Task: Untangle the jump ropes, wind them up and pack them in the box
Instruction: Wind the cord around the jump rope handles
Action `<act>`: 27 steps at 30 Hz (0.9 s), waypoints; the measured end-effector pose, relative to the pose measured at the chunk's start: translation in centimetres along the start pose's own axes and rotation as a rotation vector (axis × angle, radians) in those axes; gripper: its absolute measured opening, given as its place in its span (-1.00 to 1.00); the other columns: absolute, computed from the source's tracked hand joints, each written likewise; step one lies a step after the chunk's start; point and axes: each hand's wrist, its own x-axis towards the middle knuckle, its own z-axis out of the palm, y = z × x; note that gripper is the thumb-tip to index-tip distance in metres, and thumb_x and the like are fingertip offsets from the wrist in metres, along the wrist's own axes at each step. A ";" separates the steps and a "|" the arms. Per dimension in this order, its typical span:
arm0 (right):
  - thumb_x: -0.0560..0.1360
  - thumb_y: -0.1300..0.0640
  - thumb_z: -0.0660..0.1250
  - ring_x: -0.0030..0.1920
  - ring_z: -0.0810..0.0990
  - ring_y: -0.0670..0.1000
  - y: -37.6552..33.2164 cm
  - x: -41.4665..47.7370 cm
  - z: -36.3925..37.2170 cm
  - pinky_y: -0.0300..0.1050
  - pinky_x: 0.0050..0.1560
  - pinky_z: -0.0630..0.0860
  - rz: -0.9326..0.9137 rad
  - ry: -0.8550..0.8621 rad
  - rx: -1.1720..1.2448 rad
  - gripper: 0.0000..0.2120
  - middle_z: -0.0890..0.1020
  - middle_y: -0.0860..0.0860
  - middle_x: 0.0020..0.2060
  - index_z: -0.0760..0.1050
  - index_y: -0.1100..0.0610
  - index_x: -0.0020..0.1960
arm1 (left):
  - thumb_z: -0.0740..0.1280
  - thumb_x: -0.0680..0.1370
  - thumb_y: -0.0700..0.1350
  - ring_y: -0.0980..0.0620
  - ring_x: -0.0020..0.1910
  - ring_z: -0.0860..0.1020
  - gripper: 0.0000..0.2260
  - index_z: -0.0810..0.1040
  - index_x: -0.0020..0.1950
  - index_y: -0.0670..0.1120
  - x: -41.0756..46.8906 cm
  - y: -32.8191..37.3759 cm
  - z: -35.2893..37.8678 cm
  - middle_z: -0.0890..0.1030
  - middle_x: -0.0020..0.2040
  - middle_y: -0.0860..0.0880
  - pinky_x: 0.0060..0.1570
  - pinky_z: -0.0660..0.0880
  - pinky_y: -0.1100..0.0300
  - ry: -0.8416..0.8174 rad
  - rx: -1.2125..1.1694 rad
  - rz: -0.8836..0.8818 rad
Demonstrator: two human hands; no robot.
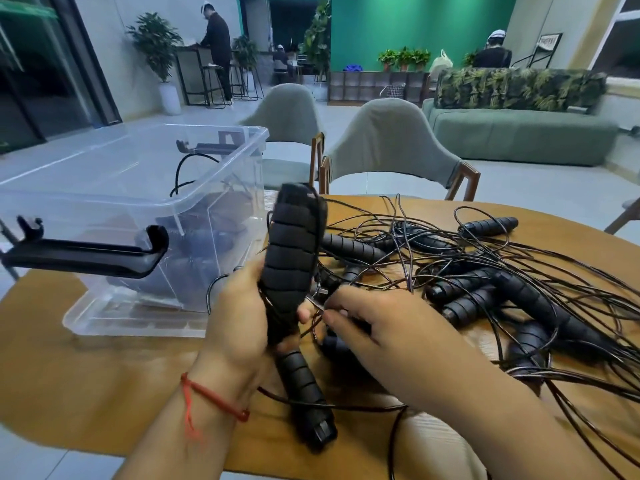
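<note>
The only writing in view is on a framed sign (549, 43) against the far wall, too small to read; the gear carries no legible mark. The left hand (239, 317), with a red string bracelet (214, 398) at its wrist, grips a pair of black ribbed jump-rope handles (291, 258) held upright above the wooden table (86, 375). The right hand (367, 327) is just beside it, its fingertips pinching a thin black cord (313, 301) close to the lower part of those handles. Below the left hand a loose handle (304, 393) lies on the table, with cord running across it. To the right spreads the tangle of jump ropes (485, 282), handles and cords crossing one another. To the left stands the clear plastic box (194, 199) with a black latch (86, 254) swung outward; dark wound ropes (207, 233) show through its wall. Two grey-green chairs (391, 143) stand behind the table.
</note>
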 end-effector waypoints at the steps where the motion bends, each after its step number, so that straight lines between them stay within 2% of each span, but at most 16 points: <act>1: 0.71 -0.21 0.15 -0.11 0.59 -0.12 -0.2 0.0 -0.2 -0.01 -0.10 0.56 -0.005 -0.027 -0.013 -0.83 0.66 -0.17 -0.13 0.45 -0.19 0.17 | 0.03 0.71 -0.04 -0.03 -0.44 0.42 -0.58 0.61 -0.10 -0.16 0.0 0.3 0.0 0.55 -0.26 -0.18 -0.49 0.14 0.28 0.018 -0.061 0.000; 4: 0.70 -0.24 0.13 -0.01 0.59 -0.12 -0.5 -0.2 -1.6 -0.06 0.00 0.56 -0.016 -0.060 -0.079 -0.72 0.68 -0.20 -0.02 0.48 -0.22 0.33 | 0.02 0.72 -0.03 0.00 -0.43 0.44 -0.58 0.59 -0.04 -0.20 0.2 0.7 -0.4 0.60 -0.20 -0.15 -0.49 0.12 0.29 0.058 -0.096 0.008; 7: 0.66 -0.33 0.08 -0.09 0.57 -0.16 -0.1 -0.8 -3.6 -0.17 -0.10 0.53 -0.003 -0.068 -0.150 -0.66 0.64 -0.23 -0.15 0.52 -0.21 0.20 | 0.06 0.70 -0.09 -0.01 -0.45 0.44 -0.65 0.59 -0.06 -0.16 0.7 0.4 -0.8 0.61 -0.21 -0.15 -0.47 0.14 0.29 0.132 -0.005 0.028; 10: 0.60 -0.42 0.03 -0.17 0.55 -0.17 0.2 -1.6 -5.6 -0.14 -0.18 0.54 -0.004 -0.059 -0.198 -0.56 0.61 -0.21 -0.26 0.56 -0.19 0.05 | 0.09 0.67 -0.15 -0.04 -0.49 0.44 -0.74 0.57 0.01 -0.16 1.4 0.2 -1.4 0.60 -0.24 -0.19 -0.50 0.22 0.32 0.276 0.131 0.087; 12: 0.64 -0.42 0.05 -0.20 0.55 -0.16 0.1 -2.0 -6.1 -0.10 -0.22 0.53 -0.061 -0.037 -0.174 -0.58 0.59 -0.21 -0.28 0.55 -0.18 -0.01 | 0.09 0.68 -0.05 -0.11 -0.45 0.49 -0.72 0.55 0.00 -0.11 1.9 -0.2 -1.9 0.63 -0.19 -0.25 -0.53 0.37 0.21 0.360 0.249 0.127; 13: 0.66 -0.39 0.08 -0.20 0.55 -0.15 -0.3 -2.1 -6.0 -0.07 -0.23 0.53 -0.109 -0.015 -0.170 -0.60 0.58 -0.21 -0.28 0.54 -0.17 -0.02 | 0.08 0.67 0.08 -0.17 -0.37 0.56 -0.68 0.55 -0.03 -0.03 2.1 -0.4 -2.1 0.66 -0.16 -0.25 -0.44 0.49 0.08 0.380 0.378 0.147; 14: 0.67 -0.35 0.12 -0.20 0.55 -0.13 -0.6 -2.1 -5.7 -0.04 -0.24 0.53 -0.161 0.001 -0.169 -0.63 0.57 -0.20 -0.27 0.54 -0.15 -0.02 | 0.06 0.66 0.20 -0.22 -0.24 0.61 -0.62 0.55 -0.03 0.01 2.1 -0.6 -2.1 0.66 -0.14 -0.19 -0.26 0.58 -0.07 0.392 0.535 0.167; 15: 0.67 -0.30 0.16 -0.20 0.55 -0.13 -1.0 -2.0 -5.3 -0.02 -0.26 0.52 -0.206 0.014 -0.167 -0.66 0.57 -0.20 -0.26 0.55 -0.11 -0.04 | 0.04 0.67 0.26 -0.23 -0.10 0.61 -0.58 0.56 -0.03 0.04 2.0 -0.8 -1.9 0.65 -0.13 -0.12 -0.05 0.58 -0.14 0.395 0.678 0.195; 16: 0.68 -0.25 0.19 -0.19 0.55 -0.13 -1.3 -1.8 -4.8 -0.01 -0.26 0.51 -0.241 0.028 -0.160 -0.68 0.56 -0.19 -0.25 0.56 -0.09 -0.05 | 0.03 0.70 0.25 -0.19 -0.02 0.58 -0.58 0.56 -0.02 0.04 1.8 -0.9 -1.5 0.63 -0.11 -0.05 0.07 0.54 -0.12 0.396 0.784 0.223; 17: 0.70 -0.21 0.22 -0.19 0.54 -0.13 -1.4 -1.7 -4.4 -0.02 -0.26 0.51 -0.265 0.043 -0.146 -0.71 0.56 -0.19 -0.24 0.56 -0.08 -0.06 | 0.03 0.72 0.21 -0.16 0.02 0.56 -0.59 0.57 -0.01 0.04 1.5 -1.0 -1.1 0.62 -0.09 0.01 0.10 0.50 -0.08 0.400 0.849 0.247; 19: 0.71 -0.15 0.26 -0.19 0.53 -0.15 -1.5 -1.5 -3.9 -0.04 -0.26 0.50 -0.293 0.077 -0.104 -0.75 0.56 -0.19 -0.23 0.59 -0.08 -0.05 | 0.04 0.73 0.19 -0.16 0.00 0.55 -0.62 0.56 0.01 0.04 1.1 -1.3 -0.5 0.62 -0.11 0.02 0.04 0.50 -0.06 0.404 0.947 0.290; 22: 0.71 -0.14 0.27 -0.17 0.55 -0.15 -1.4 -1.3 -3.5 -0.02 -0.25 0.51 -0.312 0.102 -0.057 -0.74 0.58 -0.18 -0.21 0.63 -0.05 -0.04 | 0.01 0.70 0.25 -0.19 -0.08 0.56 -0.63 0.52 0.00 0.10 0.8 -1.7 -0.2 0.60 -0.19 0.03 -0.08 0.53 -0.06 0.382 1.067 0.359; 27: 0.70 -0.10 0.32 -0.14 0.57 -0.17 -1.0 -1.0 -3.3 -0.02 -0.19 0.53 -0.324 0.136 0.012 -0.78 0.60 -0.19 -0.18 0.65 -0.04 0.00 | -0.02 0.65 0.36 -0.09 -0.09 0.62 -0.53 0.58 0.02 0.15 0.3 -1.6 0.0 0.64 -0.23 0.10 -0.07 0.58 -0.08 0.287 1.099 0.422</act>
